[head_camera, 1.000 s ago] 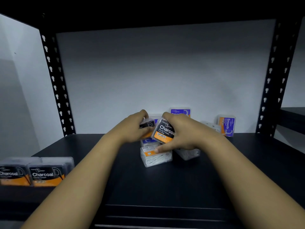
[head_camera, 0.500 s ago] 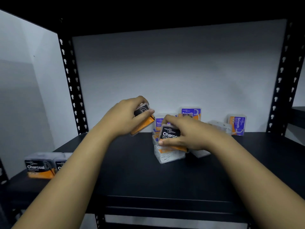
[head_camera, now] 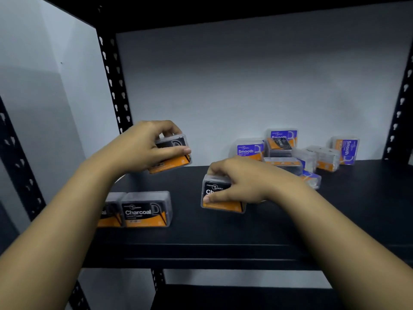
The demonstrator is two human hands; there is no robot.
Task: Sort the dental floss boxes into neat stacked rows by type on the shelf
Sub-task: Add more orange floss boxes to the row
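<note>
My left hand point(head_camera: 143, 146) holds a black-and-orange Charcoal floss box point(head_camera: 174, 153) in the air above the shelf's left part. My right hand point(head_camera: 241, 180) grips a second Charcoal box point(head_camera: 220, 196) low over the black shelf point(head_camera: 245, 233), near the middle. Two Charcoal boxes point(head_camera: 145, 210) stand side by side at the front left, the left one partly hidden by my forearm. A loose heap of purple Smooth boxes point(head_camera: 249, 149) and clear boxes lies at the back right.
Black perforated uprights point(head_camera: 114, 81) frame the shelf on the left and right. A grey wall closes the back. One Smooth box point(head_camera: 346, 149) stands on end at the far right. A lower shelf shows beneath the front edge.
Both hands have carried their Charcoal boxes leftward, away from the heap. The view has swung left, so the two standing Charcoal boxes now sit closer to the hands.
</note>
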